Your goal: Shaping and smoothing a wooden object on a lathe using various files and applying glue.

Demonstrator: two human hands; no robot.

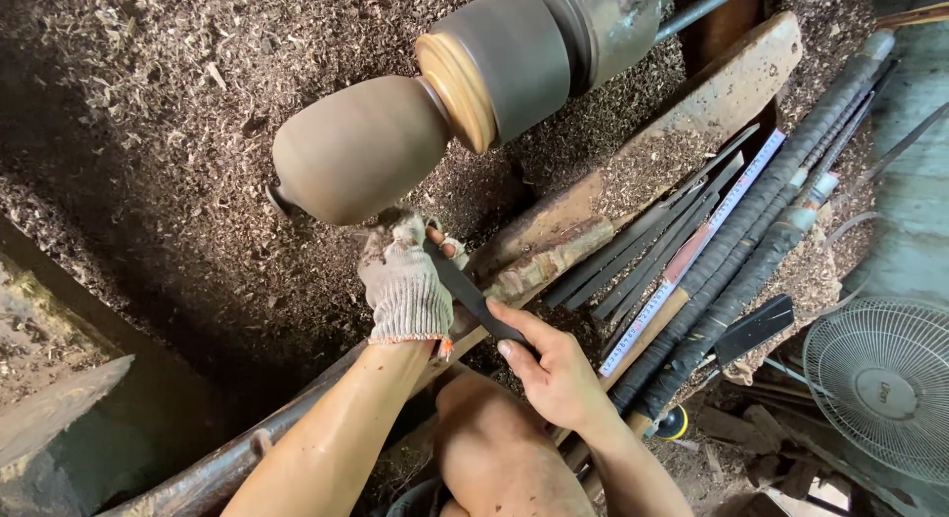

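1. The vase-shaped blank (361, 146) is mounted sideways on the lathe chuck (504, 62), its narrow end free at the left, so its whole belly is open to a tool from below.
2. The left hand (403, 285), in a knit glove, is closed over the front of the chisel (474, 298) and sits on the tool rest (554, 240), right under the blank. Judged from this, the hand pins the blade down where it meets the wood.
3. The right hand (554, 374), bare, wraps the chisel farther back, with the thumb lying along the flat blade; this looks like the steering grip.
4. Spare chisels (643, 250), a tape rule (692, 250) and wrapped long handles (761, 211) lie side by side along the bench's right edge, within reach of the right hand.
5. Shavings (148, 112) cover the ground to the left, with open room there. A fan (880, 379) crowds the lower right corner.
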